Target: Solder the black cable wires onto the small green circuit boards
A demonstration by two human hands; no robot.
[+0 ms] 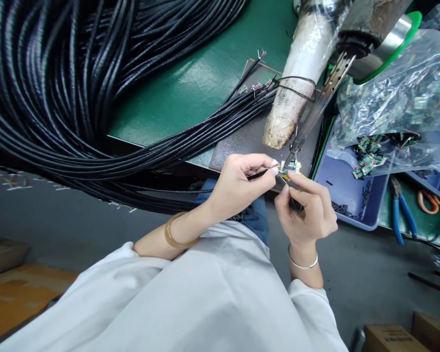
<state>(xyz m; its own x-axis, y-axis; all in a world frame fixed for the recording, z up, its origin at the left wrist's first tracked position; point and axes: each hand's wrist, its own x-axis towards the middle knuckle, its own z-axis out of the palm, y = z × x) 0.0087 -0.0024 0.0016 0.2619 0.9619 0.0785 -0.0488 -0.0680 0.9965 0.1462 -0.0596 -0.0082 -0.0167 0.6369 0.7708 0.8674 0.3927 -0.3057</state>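
My left hand (242, 178) pinches the end of a black cable, its thin wires reaching a small green circuit board (291, 167). To the right of it, my right hand (308, 205) is closed, thumb and forefinger at the board's near side around a thin wire or tool that is too small to make out. The tip of a soldering iron (310, 117) comes down from above onto the board. Beside the iron hangs a white wrapped tube (291, 98) with its open end over the grey work plate (234, 146).
Thick bundles of black cable (106, 88) cover the left side, several stripped ends lying on the plate. At the right are a blue tray (374, 205), a plastic bag of circuit boards (407, 98), pliers (401, 210), orange-handled scissors (429, 201) and a solder spool (392, 49).
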